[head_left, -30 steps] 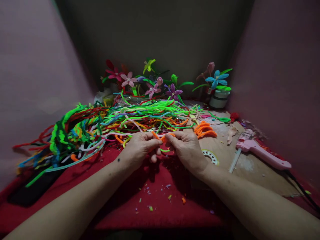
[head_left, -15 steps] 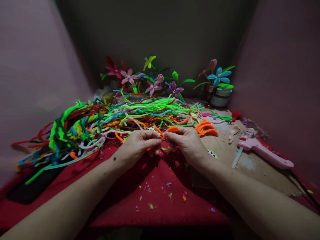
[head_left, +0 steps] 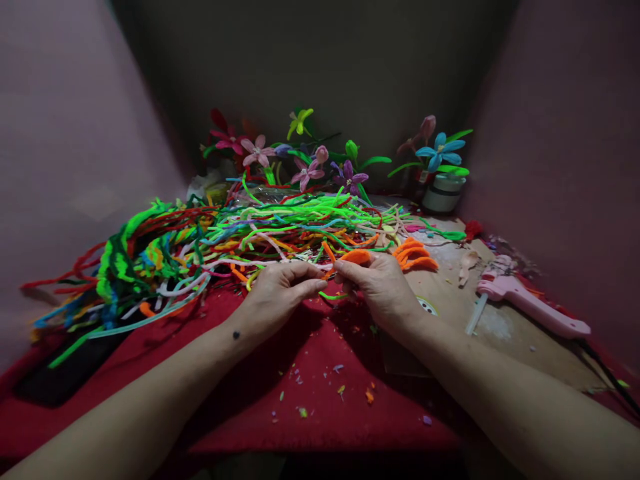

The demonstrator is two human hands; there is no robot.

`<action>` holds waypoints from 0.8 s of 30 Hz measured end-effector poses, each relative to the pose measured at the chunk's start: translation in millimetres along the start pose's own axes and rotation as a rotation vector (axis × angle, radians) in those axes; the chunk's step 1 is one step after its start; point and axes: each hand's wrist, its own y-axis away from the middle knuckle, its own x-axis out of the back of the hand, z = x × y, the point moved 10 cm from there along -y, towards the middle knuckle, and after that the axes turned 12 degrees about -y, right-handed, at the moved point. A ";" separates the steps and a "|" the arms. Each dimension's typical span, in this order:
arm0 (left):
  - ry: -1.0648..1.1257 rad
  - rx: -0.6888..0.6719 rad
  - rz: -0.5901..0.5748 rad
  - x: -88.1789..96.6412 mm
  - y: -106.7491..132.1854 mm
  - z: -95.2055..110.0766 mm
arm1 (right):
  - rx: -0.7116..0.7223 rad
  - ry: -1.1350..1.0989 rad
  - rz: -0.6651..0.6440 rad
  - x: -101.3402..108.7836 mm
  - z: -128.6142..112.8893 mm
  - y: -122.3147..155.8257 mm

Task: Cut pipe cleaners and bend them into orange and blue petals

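Observation:
Both hands meet at the centre over a red cloth (head_left: 310, 393). My left hand (head_left: 283, 293) and my right hand (head_left: 377, 287) are closed in pinches on one short orange pipe cleaner (head_left: 350, 256), bent into a loop between them. Just right of my right hand lie several finished orange loops (head_left: 414, 255). Behind the hands spreads a big heap of pipe cleaners (head_left: 240, 240) in green, red, blue, orange and white.
A pink glue gun (head_left: 525, 303) lies at the right on a brown board (head_left: 505, 333), its cable running off to the right. Pipe-cleaner flowers (head_left: 310, 160) stand at the back, some in a small pot (head_left: 441, 192). Coloured scraps dot the cloth.
The orange pipe cleaner has been bent further into a loop and lifted slightly. My right hand has shifted a little to the right; the view has risen slightly.

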 end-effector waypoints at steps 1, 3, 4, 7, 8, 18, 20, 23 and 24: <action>-0.034 -0.040 0.025 0.7 0.6 3.7 | 0.002 0.002 -0.005 -0.4 0.0 0.1; -0.106 -0.107 0.091 2.9 2.7 10.8 | 0.012 0.011 -0.027 -2.5 -0.5 0.7; -0.123 -0.120 0.112 3.1 3.8 12.8 | 0.018 0.020 -0.040 -3.9 -0.9 1.1; -0.015 -0.028 0.017 -7.6 4.2 6.8 | 0.027 0.044 -0.045 -4.8 -0.9 2.0; 0.055 0.027 -0.045 -13.3 4.7 3.2 | 0.026 0.041 -0.038 -4.3 -0.6 2.0; 0.132 0.122 -0.248 -21.0 5.6 -4.2 | 0.016 0.004 -0.013 0.2 -0.7 0.4; 0.134 0.115 -0.291 -21.2 6.1 -3.6 | -0.006 -0.021 0.011 2.2 1.2 0.4; 0.096 0.117 -0.323 -14.5 6.6 -2.7 | -0.036 -0.042 0.013 1.6 4.5 0.3; 0.072 0.132 -0.340 -11.8 7.0 -4.2 | -0.038 -0.037 0.000 0.4 4.7 0.0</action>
